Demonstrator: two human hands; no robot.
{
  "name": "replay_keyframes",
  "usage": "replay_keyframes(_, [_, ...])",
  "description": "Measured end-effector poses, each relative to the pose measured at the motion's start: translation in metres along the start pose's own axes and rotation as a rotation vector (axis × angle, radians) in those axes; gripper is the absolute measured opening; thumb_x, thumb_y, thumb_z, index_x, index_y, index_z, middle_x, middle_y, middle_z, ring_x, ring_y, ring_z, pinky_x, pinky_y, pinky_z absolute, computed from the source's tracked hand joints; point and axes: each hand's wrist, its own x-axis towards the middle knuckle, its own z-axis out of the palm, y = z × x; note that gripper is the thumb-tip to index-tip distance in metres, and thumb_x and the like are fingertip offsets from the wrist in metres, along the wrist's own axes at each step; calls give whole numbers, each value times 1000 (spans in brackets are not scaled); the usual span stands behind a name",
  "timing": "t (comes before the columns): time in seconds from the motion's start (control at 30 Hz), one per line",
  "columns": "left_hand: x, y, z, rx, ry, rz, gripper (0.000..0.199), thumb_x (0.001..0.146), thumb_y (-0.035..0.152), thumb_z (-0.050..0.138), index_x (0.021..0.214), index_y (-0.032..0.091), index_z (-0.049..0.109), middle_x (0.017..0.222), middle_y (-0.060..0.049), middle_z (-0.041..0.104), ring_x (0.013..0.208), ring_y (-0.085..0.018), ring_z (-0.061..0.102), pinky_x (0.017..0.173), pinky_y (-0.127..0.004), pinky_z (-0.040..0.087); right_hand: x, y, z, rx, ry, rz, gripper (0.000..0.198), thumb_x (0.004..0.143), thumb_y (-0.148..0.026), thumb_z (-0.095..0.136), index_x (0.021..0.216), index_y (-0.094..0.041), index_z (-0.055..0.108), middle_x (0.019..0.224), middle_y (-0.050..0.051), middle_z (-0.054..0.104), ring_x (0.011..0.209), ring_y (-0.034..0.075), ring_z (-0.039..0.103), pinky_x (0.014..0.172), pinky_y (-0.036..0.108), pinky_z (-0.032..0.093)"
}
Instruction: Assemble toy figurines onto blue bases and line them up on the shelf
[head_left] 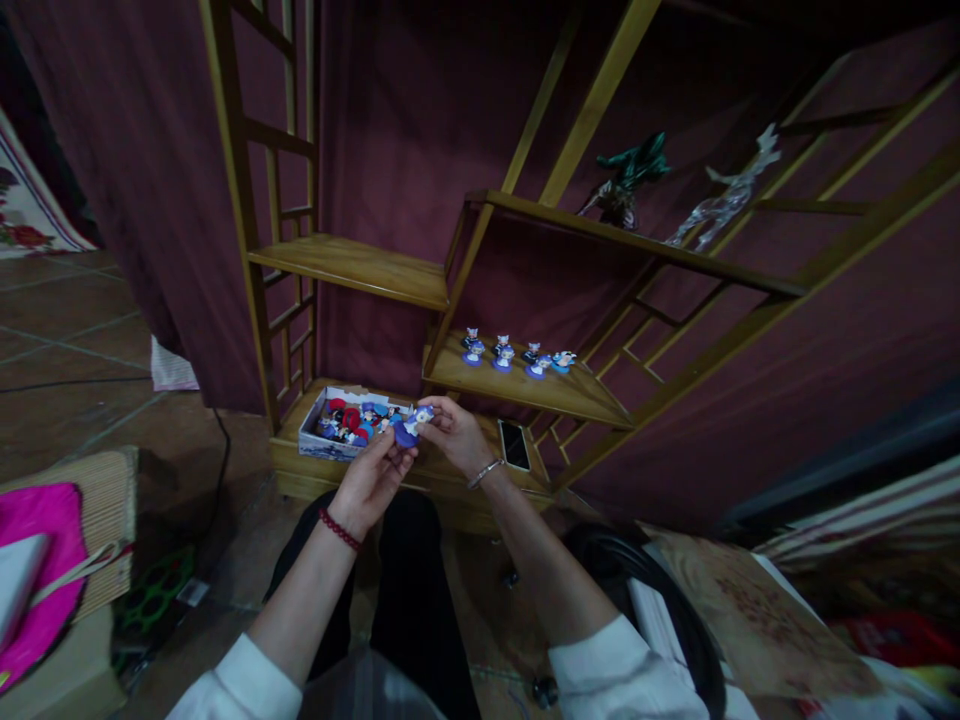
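Both hands hold one small purple-and-white figurine (412,426) in front of the shelf. My left hand (373,478) grips its round purple base from below. My right hand (454,432) pinches its upper part from the right. Just left of it, a cardboard box (319,447) is filled with a jumble of red, blue and purple figurines (352,418). On the small shelf above, several figurines (503,357) stand in two rough rows, some purple and white, some dark. A light blue figurine (563,361) sits at their right end.
A smartphone (514,445) lies right of my right hand on the low wooden board. A green sculpture (634,175) and a clear, glassy one (724,195) stand on the upper right shelf. Wooden uprights (238,190) frame the unit. A pink cushion (49,560) is at left.
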Motion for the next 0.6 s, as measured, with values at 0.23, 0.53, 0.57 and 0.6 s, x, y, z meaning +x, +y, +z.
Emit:
replay_keyframes(0.23, [-1, 1, 2, -23, 24, 4, 9, 77, 19, 54, 82, 13, 58, 73, -4, 61, 63, -9, 57, 59, -20, 48, -1, -1, 3, -29, -4, -10, 32, 63, -30, 63, 92, -21, 54, 80, -2, 60, 73, 12, 57, 70, 25, 46])
replay_keyframes(0.53, [0, -2, -1, -1, 35, 29, 10, 75, 20, 56, 82, 13, 58, 72, -4, 61, 63, -9, 57, 59, -20, 47, 0, 4, 1, -32, -68, -23, 32, 64, -27, 62, 95, -22, 53, 83, -1, 59, 75, 12, 57, 70, 25, 46])
replay_keyframes(0.57, [0, -3, -2, 2, 36, 32, 10, 75, 20, 57, 81, 13, 58, 71, -3, 61, 63, -9, 57, 59, -20, 47, 0, 4, 1, -43, -75, -27, 31, 65, -26, 61, 95, -22, 54, 83, -1, 59, 75, 12, 57, 70, 25, 46])
replay_keyframes(0.6, [0, -3, -3, 3, 34, 36, 9, 75, 20, 57, 81, 13, 58, 71, -3, 61, 63, -9, 57, 60, -20, 47, 0, 5, 1, -59, -78, -32, 31, 66, -26, 61, 95, -22, 54, 83, -2, 59, 75, 12, 57, 70, 25, 46])
